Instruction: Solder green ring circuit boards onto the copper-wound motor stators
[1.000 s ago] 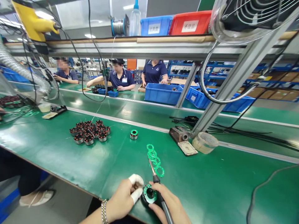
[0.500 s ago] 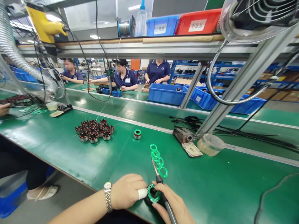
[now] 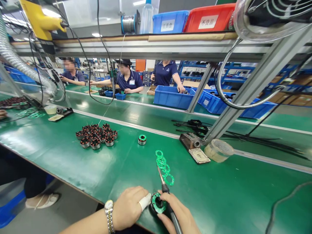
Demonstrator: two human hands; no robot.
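Note:
My left hand, with a taped fingertip and a wristwatch, is closed on a small round stator with a green ring on top at the near edge of the green bench. My right hand grips a soldering iron, whose tip points away over the bench. A row of loose green rings lies just beyond the tip. Farther left sits a cluster of several copper-wound stators, and a single stator stands alone.
A soldering iron stand with a sponge pad and a round plastic tub sit by a slanted metal post. Blue bins and other seated people are across the belt. A fan hangs above.
My left hand has shifted a little on the stator and turned it. The soldering iron stays in my right hand. The view has swung slightly.

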